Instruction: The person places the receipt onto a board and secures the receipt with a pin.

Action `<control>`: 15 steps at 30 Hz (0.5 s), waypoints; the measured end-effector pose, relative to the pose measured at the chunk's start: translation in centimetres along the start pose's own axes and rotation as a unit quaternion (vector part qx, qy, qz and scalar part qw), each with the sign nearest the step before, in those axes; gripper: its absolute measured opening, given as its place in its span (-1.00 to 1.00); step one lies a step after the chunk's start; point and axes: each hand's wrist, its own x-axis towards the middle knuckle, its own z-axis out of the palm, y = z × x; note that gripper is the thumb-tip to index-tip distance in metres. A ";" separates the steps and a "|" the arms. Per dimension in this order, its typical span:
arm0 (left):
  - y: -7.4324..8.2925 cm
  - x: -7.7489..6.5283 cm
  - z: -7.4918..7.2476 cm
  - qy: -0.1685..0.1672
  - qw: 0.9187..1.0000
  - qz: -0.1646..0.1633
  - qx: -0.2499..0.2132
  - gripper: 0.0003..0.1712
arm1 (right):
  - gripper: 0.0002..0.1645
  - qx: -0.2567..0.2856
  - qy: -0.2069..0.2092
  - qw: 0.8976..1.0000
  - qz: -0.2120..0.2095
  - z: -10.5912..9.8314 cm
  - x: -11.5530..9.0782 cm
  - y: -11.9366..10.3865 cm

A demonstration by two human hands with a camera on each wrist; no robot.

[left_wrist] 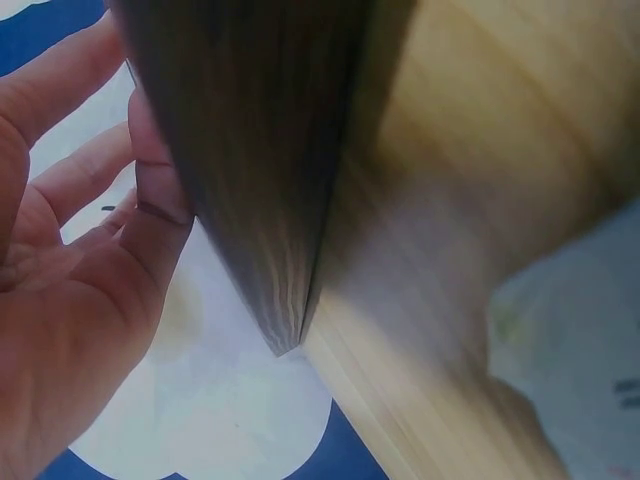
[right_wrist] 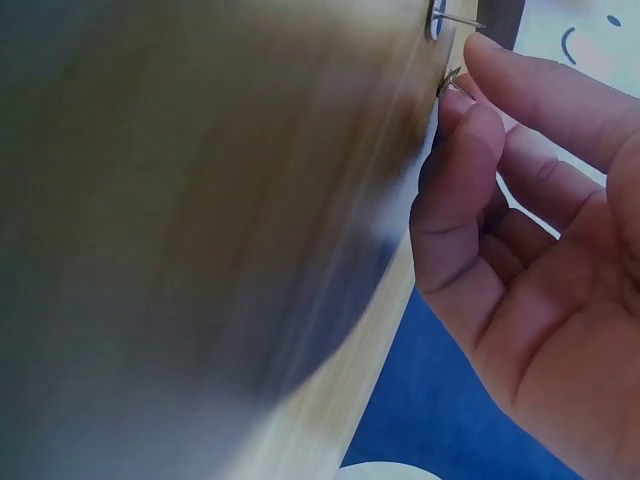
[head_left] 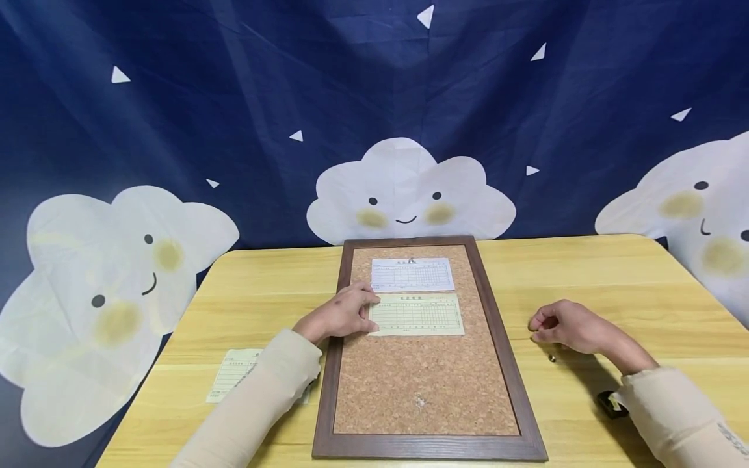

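A pale yellow printed slip (head_left: pixel 415 314) lies on the framed cork board (head_left: pixel 430 374), just below a white printed slip (head_left: pixel 412 274) with a small tack (head_left: pixel 411 260) at its top edge. My left hand (head_left: pixel 345 312) reaches over the board's left frame, its spread thumb and fingertips resting at the yellow slip's left edge. To the right of the board, my right hand (head_left: pixel 570 327) is low over the table, thumb and forefinger apart. Beside those fingertips is a thumbtack (right_wrist: pixel 453 84); another thumbtack (right_wrist: pixel 436 20) stands point-out near the thumb.
Another pale slip (head_left: pixel 234 372) lies on the wooden table (head_left: pixel 281 276) at left, partly under my left sleeve (head_left: pixel 263 390). A small shiny bit (head_left: pixel 420 403) sits on the lower cork. Near my right wrist is a black object (head_left: pixel 612 404). A blue cloud-print curtain (head_left: pixel 257 117) hangs behind.
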 end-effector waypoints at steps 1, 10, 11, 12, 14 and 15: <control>0.0 0.0 0.0 0.000 1.000 0.003 0.001 -0.38 | -0.90 -0.006 0.002 1.000 0.001 0.0 0.1 0.0; 0.0 -0.1 -0.1 0.000 1.000 0.013 -0.001 -0.38 | -0.86 -0.002 0.005 1.000 0.013 -0.1 0.1 0.0; 0.0 -0.1 -0.1 0.000 1.000 0.013 -0.001 -0.38 | -0.85 -0.004 0.005 1.000 0.015 -0.1 0.1 0.0; -0.1 -0.1 -0.1 0.001 1.000 0.013 0.000 -0.38 | -0.85 -0.006 0.004 1.000 0.018 -0.1 0.0 0.0; -0.1 -0.1 -0.1 0.002 1.000 0.013 0.000 -0.38 | -0.84 -0.006 0.002 1.000 0.027 -0.1 -0.1 0.0; -0.1 0.0 0.0 0.001 1.000 0.013 0.001 -0.38 | -0.84 -0.005 0.000 1.000 0.030 -0.1 -0.1 0.0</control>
